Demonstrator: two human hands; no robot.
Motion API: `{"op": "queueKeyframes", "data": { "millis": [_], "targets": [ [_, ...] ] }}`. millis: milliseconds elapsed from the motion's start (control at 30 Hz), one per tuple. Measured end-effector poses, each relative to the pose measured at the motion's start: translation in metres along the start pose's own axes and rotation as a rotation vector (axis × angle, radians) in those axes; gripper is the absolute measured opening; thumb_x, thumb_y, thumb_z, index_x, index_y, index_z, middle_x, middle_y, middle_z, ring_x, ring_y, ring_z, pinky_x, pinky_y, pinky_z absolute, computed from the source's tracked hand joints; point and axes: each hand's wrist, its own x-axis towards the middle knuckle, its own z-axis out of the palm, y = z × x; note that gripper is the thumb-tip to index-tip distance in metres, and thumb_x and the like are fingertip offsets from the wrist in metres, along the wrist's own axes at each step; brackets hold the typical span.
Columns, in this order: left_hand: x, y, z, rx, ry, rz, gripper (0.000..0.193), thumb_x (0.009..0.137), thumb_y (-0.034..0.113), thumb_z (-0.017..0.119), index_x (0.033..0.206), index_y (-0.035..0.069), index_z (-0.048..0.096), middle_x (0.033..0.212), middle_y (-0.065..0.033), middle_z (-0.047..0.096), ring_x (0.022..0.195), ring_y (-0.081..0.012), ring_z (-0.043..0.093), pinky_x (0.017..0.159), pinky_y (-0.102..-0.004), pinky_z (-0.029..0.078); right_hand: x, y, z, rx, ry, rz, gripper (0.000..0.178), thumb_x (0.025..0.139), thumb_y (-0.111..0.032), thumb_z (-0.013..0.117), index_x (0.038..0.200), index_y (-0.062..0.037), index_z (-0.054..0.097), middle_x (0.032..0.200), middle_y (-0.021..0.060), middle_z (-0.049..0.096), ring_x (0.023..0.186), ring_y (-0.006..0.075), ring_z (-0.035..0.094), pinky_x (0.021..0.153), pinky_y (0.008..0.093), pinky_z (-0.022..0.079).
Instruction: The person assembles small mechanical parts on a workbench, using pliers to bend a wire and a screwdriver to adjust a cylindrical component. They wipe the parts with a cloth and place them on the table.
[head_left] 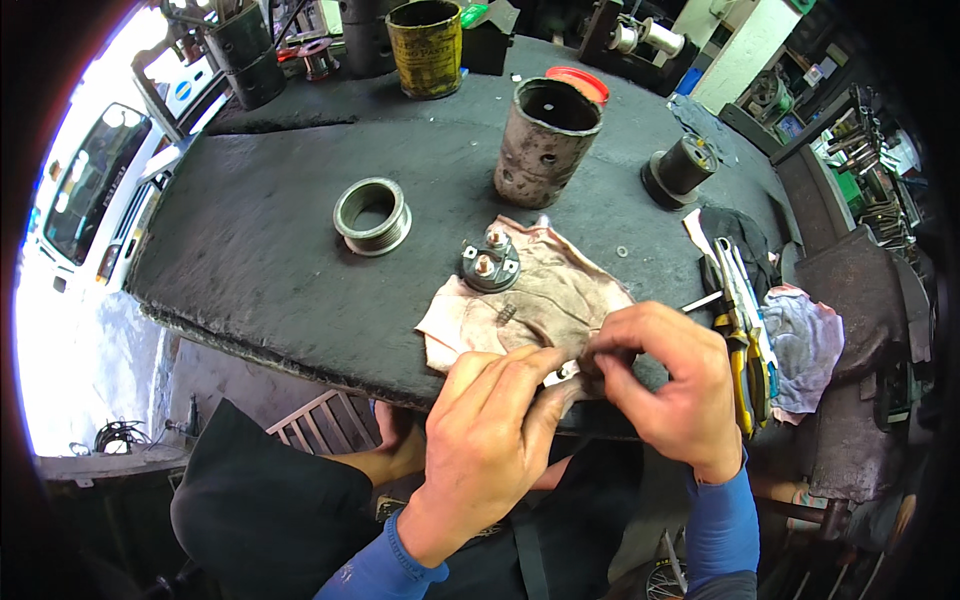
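Note:
My left hand [490,425] is closed in a pinch at the table's near edge. Between its thumb and fingers shows a small shiny metal piece [563,373]. Just to the right, my right hand [672,375] has thumb and forefinger pressed together beside that piece; whatever they grip is hidden. Under and beyond both hands spreads a stained pink rag [575,275]. A round black terminal cap [490,265] with two copper-coloured bolts rests on the rag's far left part. Nearer me on the cloth lies a small dark spring-like part [507,316].
A grooved metal ring [373,217] lies left of the rag. Beyond stand a rusty cylinder [530,165], a red lid [583,84], a dark flanged part [682,170] and a yellow can [425,60]. Pliers [738,355] and another rag [803,345] are at the right edge.

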Motion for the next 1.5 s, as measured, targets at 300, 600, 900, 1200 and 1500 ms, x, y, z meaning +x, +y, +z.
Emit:
{"op": "queueKeyframes", "data": {
  "millis": [300, 600, 900, 1200, 1500],
  "targets": [
    [0.001, 0.000, 0.002, -0.012, 0.048, 0.002, 0.029, 0.087, 0.006, 0.088, 0.114, 0.003, 0.079, 0.107, -0.0123, 0.080, 0.093, -0.0284, 0.071, 0.081, -0.0381, 0.058, 0.032, 0.019, -0.024, -0.261, -0.011, 0.064, 0.013, 0.089, -0.003, 0.075, 0.101, -0.0013, 0.080, 0.093, 0.0180, 0.073, 0.088, 0.0412, 0.072, 0.078, 0.0467, 0.058],
    [0.002, 0.001, 0.003, -0.036, 0.062, 0.017, 0.029, 0.086, 0.006, 0.089, 0.113, 0.004, 0.080, 0.104, -0.0113, 0.080, 0.095, -0.0287, 0.072, 0.085, -0.0387, 0.057, 0.062, 0.051, -0.025, -0.585, -0.101, 0.174, 0.019, 0.089, -0.011, 0.076, 0.106, -0.0050, 0.083, 0.099, 0.0182, 0.071, 0.098, 0.0428, 0.072, 0.088, 0.0512, 0.057],
    [-0.001, -0.005, 0.006, -0.037, 0.072, 0.052, 0.031, 0.086, 0.005, 0.086, 0.115, 0.003, 0.076, 0.107, -0.0103, 0.077, 0.099, -0.0299, 0.069, 0.088, -0.0401, 0.056, 0.058, 0.035, -0.031, -0.147, -0.168, 0.372, 0.016, 0.086, -0.007, 0.076, 0.099, 0.0024, 0.074, 0.092, 0.0131, 0.075, 0.084, 0.0255, 0.074, 0.080, 0.0385, 0.059],
    [-0.001, -0.004, 0.005, -0.041, 0.095, 0.040, 0.031, 0.085, 0.000, 0.085, 0.115, 0.002, 0.077, 0.108, -0.0113, 0.079, 0.098, -0.0306, 0.071, 0.087, -0.0405, 0.058, 0.031, -0.018, -0.012, 0.328, -0.380, 0.496, 0.013, 0.092, -0.008, 0.079, 0.098, 0.0029, 0.075, 0.085, 0.0039, 0.070, 0.081, 0.0092, 0.062, 0.073, 0.0302, 0.053],
    [-0.003, -0.008, 0.007, -0.041, 0.103, 0.066, 0.034, 0.085, 0.002, 0.085, 0.117, -0.001, 0.075, 0.109, -0.0113, 0.077, 0.099, -0.0306, 0.069, 0.089, -0.0410, 0.058, 0.026, -0.022, -0.003, 0.434, -0.259, 0.602, 0.015, 0.090, -0.006, 0.079, 0.100, 0.0043, 0.075, 0.085, 0.0054, 0.072, 0.080, 0.0104, 0.064, 0.075, 0.0307, 0.055]
  ]
}}
